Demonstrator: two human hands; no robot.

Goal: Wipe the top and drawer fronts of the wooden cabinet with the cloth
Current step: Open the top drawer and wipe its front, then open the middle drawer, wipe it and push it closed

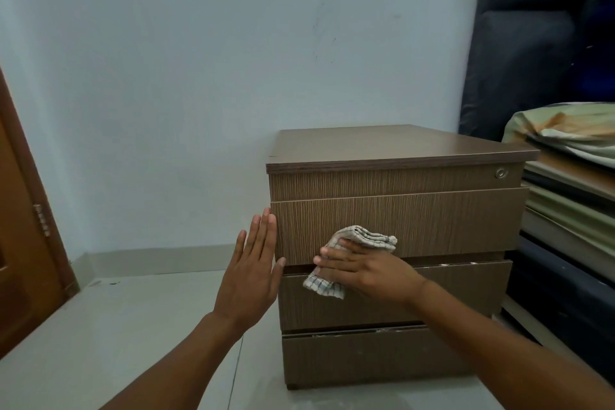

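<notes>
The brown wooden cabinet [432, 220] stands on the floor against the pale wall, with several drawer fronts facing me and a bare top. A checked white cloth [362, 238] is pressed flat against the lower part of the second drawer front, hanging over the gap onto the drawer below. My right hand [362, 271] lies spread over the cloth and holds it to the wood. My left hand [251, 266] is flat with fingers straight, its fingertips at the cabinet's left front edge; it holds nothing.
A small round lock [500, 173] sits at the right of the top drawer front. Stacked bedding and a dark mattress [565, 210] crowd the cabinet's right side. A wooden door [23, 260] stands at the left. Pale tiled floor [133, 326] lies in front.
</notes>
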